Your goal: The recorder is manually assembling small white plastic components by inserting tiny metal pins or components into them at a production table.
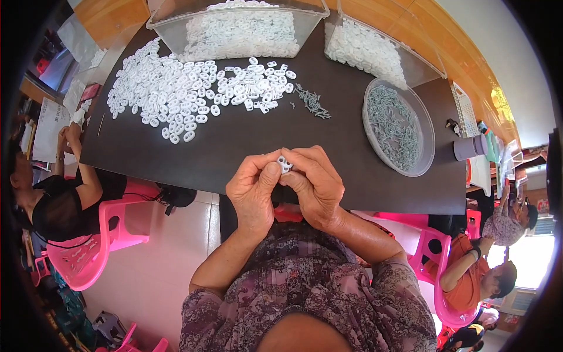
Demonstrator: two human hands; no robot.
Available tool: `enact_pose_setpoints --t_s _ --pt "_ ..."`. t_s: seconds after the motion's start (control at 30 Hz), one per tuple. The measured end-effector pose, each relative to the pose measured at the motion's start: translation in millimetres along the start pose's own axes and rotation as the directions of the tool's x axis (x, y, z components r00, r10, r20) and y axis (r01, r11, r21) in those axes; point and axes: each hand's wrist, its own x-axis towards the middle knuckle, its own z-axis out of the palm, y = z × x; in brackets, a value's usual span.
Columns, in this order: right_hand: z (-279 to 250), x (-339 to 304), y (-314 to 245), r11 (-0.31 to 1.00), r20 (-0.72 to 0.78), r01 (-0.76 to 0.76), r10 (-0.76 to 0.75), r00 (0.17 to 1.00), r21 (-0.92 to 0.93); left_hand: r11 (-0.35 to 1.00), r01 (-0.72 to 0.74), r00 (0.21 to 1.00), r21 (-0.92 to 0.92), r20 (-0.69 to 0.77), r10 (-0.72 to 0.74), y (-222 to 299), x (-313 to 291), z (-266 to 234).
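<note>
Between my two hands, just over the near edge of the dark table, is a small white plastic piece with dark holes (pixel 284 163). My left hand (pixel 253 189) pinches it with thumb and forefinger from the left. My right hand (pixel 317 183) is closed on its right side, thumb below and fingers curled over. The fingers cover part of the piece, so whether a screw is in it cannot be told. Ahead lie a large heap of white oval two-holed pieces (pixel 167 85), a smaller heap of white pieces (pixel 258 84) and a little pile of grey screws (pixel 313 101).
A round clear tub (pixel 425 141) of screws stands at the right. Two clear bins, one at the back (pixel 166 30) and one at back right (pixel 423 60), hold more white pieces. A lilac cup (pixel 469 147) is at the right edge. People sit on pink chairs (pixel 105 234) at both sides.
</note>
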Motion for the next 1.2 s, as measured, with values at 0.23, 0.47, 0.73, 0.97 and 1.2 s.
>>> enact_pose_setpoints --t_s 0.23,0.47,0.73,0.97,1.2 --pt "5.4 -2.1 -2.3 1.000 -0.050 0.006 -0.005 0.999 0.011 1.000 -0.017 1.000 0.001 -0.023 0.017 -2.0 -1.6 1.5" --pt "9.8 -0.2 0.0 0.995 -0.083 0.101 -0.102 0.991 -0.016 0.997 -0.072 0.996 0.025 -0.047 0.073 -4.4 -4.5 1.5" --pt "13.2 -6.4 -7.2 0.941 -0.047 -0.257 0.273 0.961 0.222 0.998 -0.015 0.999 0.063 -0.035 0.017 9.0 -0.5 0.7" --pt "6.0 0.9 -13.0 0.996 0.009 -0.071 0.071 0.997 0.056 0.998 -0.020 0.999 0.067 -0.035 0.022 12.6 -2.6 0.4" --pt "9.4 -0.3 -14.4 0.995 -0.078 -0.069 0.074 0.994 0.065 0.975 -0.126 0.991 0.182 0.071 0.115 9.4 -3.1 -4.4"
